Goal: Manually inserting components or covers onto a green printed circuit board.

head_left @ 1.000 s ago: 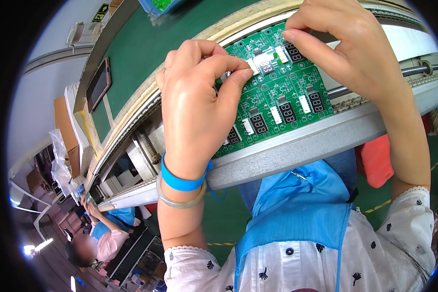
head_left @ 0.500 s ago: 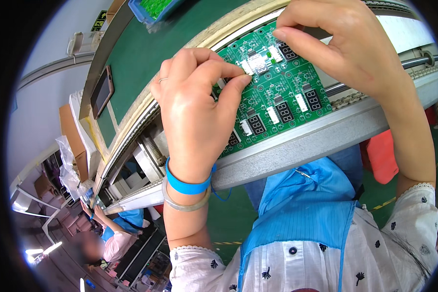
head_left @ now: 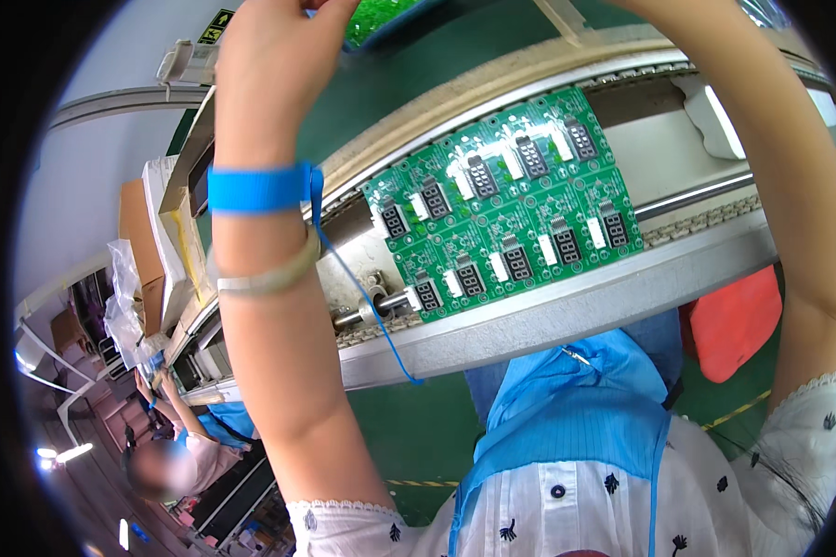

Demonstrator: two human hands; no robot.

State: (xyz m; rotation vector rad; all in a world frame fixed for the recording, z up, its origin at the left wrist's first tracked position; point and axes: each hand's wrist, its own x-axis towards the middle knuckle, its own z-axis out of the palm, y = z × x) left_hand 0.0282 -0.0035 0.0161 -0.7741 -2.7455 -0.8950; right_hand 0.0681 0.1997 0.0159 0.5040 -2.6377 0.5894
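Note:
My left hand (head_left: 283, 65) reaches up to the top edge of the picture, beside a blue bin (head_left: 416, 26) of small green parts (head_left: 370, 17). Its fingertips are cut off, so I cannot make out whether they hold anything. Only the forearm of my right arm (head_left: 762, 121) shows, running up past the top edge; that hand is out of the picture. Between my arms a green circuit board panel (head_left: 520, 218) lies across the conveyor rails, touched by neither hand. Two rows of black digit displays (head_left: 515, 263) and white connectors (head_left: 500, 266) sit on it.
The near metal rail (head_left: 548, 306) and a chain (head_left: 706, 221) border the board. A green worktop (head_left: 502, 28) lies beyond the far rail. A blue wrist strap's cord (head_left: 372, 302) hangs over the conveyor. Cardboard (head_left: 139, 260) and another person (head_left: 190, 455) are at the left.
Both hands have left the circuit board and moved up and away, the left toward the blue bin, the right out of view. The whole board now shows.

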